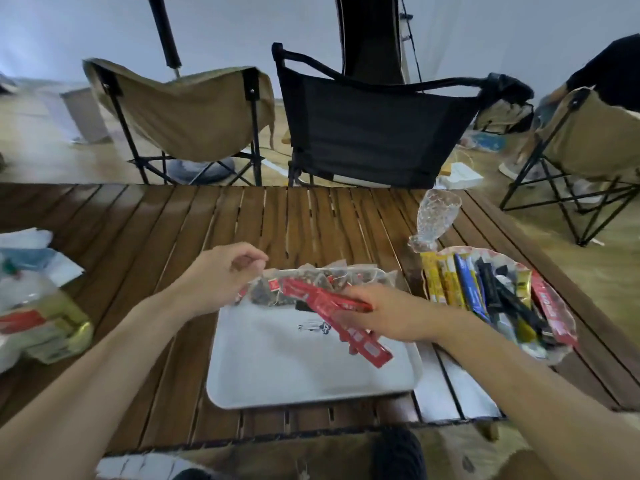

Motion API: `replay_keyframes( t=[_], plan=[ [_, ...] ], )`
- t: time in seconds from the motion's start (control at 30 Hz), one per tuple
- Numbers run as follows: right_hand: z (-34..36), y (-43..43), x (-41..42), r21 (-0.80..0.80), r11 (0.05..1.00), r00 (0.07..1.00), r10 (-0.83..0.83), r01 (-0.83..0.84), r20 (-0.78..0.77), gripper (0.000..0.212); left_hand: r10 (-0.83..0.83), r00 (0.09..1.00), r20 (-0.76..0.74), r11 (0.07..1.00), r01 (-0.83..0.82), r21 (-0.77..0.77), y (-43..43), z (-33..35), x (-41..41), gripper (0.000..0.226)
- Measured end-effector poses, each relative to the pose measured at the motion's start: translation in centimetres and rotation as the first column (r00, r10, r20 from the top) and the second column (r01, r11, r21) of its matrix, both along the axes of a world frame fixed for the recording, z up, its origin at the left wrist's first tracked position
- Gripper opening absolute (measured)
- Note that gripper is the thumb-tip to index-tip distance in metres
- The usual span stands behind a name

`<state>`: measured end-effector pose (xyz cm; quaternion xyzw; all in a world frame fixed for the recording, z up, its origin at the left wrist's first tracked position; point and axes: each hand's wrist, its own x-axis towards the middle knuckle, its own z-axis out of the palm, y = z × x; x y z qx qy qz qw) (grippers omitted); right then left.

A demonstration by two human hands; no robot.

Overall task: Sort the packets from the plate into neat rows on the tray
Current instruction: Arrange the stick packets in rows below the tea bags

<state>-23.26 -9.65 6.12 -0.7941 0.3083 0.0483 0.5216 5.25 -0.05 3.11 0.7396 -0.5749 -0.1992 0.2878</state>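
Right grip [367, 313] clamped on red packets [311, 296] over tray [311, 368] on desk [138, 306]. Left grip [221, 275] curled by clear packets [325, 277] at tray far edge; pinching or not, cannot tell. Plate [491, 251] at right, many packets left. Lay reds flat, parallel, just beside clear row; avoid nudging it.

VIEWS: one, head-worn | ORIGIN: above and just behind the near edge of the tray [311, 379], on the wearer's side of the table [138, 237] | AXIS: forward and down, across the tray toward the black chair [374, 133] beyond it | RANGE: close; tray sits at frame centre | LENS: wide-angle, straight lines bow near the borders
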Motion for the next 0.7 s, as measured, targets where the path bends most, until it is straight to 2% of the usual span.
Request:
replay_keyframes(
  t=[0.13,0.2,0.33,0.5,0.6,0.7],
  plan=[
    [-1.3,0.8,2.1,0.020,0.996,0.996,0.090,-0.090,-0.023,0.036,-0.144,0.972,-0.186,0.981,0.165,0.104,2.2,-0.2,0.6,0.035],
    [-1.8,1.0,3.2,0.060,0.993,0.995,0.100,-0.099,-0.001,0.037,-0.175,0.954,-0.244,0.973,0.205,0.103,3.4,-0.3,0.7,0.037],
    [-1.9,1.6,4.3,0.004,0.996,0.994,0.094,-0.094,-0.058,0.031,-0.159,0.961,-0.228,0.975,0.189,0.116,3.6,-1.1,0.7,0.020],
    [-2.2,2.0,5.3,-0.267,0.945,0.966,0.130,-0.189,-0.223,0.026,-0.156,0.980,-0.120,0.966,0.176,0.188,2.7,-1.2,0.7,0.020],
    [-2.9,1.8,5.4,-0.280,0.939,0.957,0.127,-0.201,-0.259,0.025,-0.153,0.985,-0.083,0.953,0.170,0.253,2.3,-1.1,0.8,0.020],
    [-3.4,1.5,5.2,-0.257,0.940,0.951,0.155,-0.225,-0.267,0.025,-0.130,0.973,-0.192,0.929,0.187,0.318,2.5,-1.1,1.1,0.027]
  ],
)
